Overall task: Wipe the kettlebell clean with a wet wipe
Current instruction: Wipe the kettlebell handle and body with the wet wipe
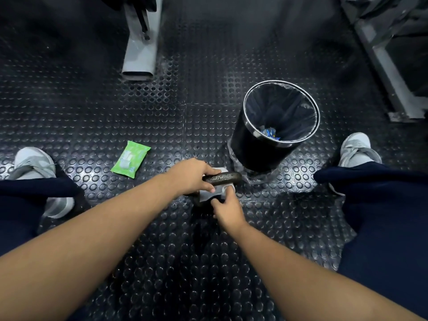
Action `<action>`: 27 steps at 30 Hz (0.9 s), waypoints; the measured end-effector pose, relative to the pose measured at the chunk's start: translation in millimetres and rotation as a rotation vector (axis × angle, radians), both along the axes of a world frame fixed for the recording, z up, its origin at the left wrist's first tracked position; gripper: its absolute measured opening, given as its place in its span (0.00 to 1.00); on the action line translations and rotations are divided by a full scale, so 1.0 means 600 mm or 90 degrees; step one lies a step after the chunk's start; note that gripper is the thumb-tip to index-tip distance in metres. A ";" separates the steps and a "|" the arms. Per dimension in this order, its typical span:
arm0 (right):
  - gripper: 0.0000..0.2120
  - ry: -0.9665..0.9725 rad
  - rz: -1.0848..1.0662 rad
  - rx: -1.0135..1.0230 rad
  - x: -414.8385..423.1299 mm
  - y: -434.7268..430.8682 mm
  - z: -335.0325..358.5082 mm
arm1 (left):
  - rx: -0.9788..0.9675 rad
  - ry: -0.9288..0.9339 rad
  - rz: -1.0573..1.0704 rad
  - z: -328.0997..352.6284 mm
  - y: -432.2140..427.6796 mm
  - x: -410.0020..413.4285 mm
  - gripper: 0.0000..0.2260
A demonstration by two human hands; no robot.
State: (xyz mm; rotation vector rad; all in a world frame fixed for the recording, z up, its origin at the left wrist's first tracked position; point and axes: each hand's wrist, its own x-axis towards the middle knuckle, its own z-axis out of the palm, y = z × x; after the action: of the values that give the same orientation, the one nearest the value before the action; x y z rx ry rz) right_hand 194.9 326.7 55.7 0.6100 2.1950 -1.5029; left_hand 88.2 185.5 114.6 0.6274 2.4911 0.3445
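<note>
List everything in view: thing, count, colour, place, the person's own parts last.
kettlebell: 1, dark, floor centre, under both hands
wet wipe: 1, white, against the kettlebell, below handle
wipes pack: 1, green, floor, left of kettlebell
bin: 1, black, silver-rimmed, right of the kettlebell
machine leg: 1, grey, top left
frame: 1, grey, top right
shoes: 2, grey, far left and right
left hand: 1, grips kettlebell handle
right hand: 1, pinches wet wipe

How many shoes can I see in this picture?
2. The left shoe is at the left edge, partly covered by a trouser leg. The right shoe is at the right side, to the right of the bin.
</note>
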 end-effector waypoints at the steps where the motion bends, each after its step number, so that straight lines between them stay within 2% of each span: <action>1: 0.10 -0.004 -0.032 -0.044 -0.003 -0.001 -0.002 | 0.000 0.003 -0.002 0.001 0.000 0.000 0.29; 3: 0.09 -0.009 -0.092 -0.103 -0.006 -0.005 -0.011 | 0.004 0.007 -0.003 0.004 0.000 0.000 0.29; 5: 0.06 0.009 -0.112 -0.093 0.003 -0.010 -0.009 | 0.006 0.005 -0.002 0.003 0.000 -0.001 0.29; 8: 0.05 0.043 -0.004 0.074 0.018 0.009 -0.014 | -0.002 -0.008 0.008 0.002 0.001 -0.001 0.29; 10: 0.07 0.032 0.057 0.110 0.013 0.023 -0.017 | 0.000 -0.006 0.008 0.001 -0.001 -0.002 0.29; 15: 0.19 -0.029 -0.018 -0.105 -0.016 -0.003 -0.003 | -0.002 -0.004 0.000 0.000 0.000 -0.002 0.27; 17: 0.18 -0.066 -0.063 -0.162 -0.030 -0.001 -0.002 | -0.008 0.001 -0.003 -0.001 0.002 -0.003 0.27; 18: 0.17 -0.070 -0.059 -0.150 -0.033 0.004 0.001 | -0.008 0.000 -0.003 -0.001 0.002 -0.003 0.27; 19: 0.18 -0.055 -0.016 -0.077 -0.032 0.013 0.000 | -0.007 -0.002 -0.002 -0.001 0.002 -0.003 0.28; 23: 0.24 0.066 0.370 0.441 -0.003 0.044 -0.003 | 0.005 -0.008 0.012 -0.004 0.000 -0.001 0.27; 27: 0.31 0.059 0.551 0.685 -0.006 0.052 0.008 | -0.004 -0.008 0.012 -0.004 -0.001 -0.001 0.28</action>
State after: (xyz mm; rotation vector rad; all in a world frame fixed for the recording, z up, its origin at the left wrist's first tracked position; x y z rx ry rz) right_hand 191.4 357.6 60.5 -0.1852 2.6659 0.1317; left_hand 87.5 185.0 112.2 0.5977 2.4867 0.3457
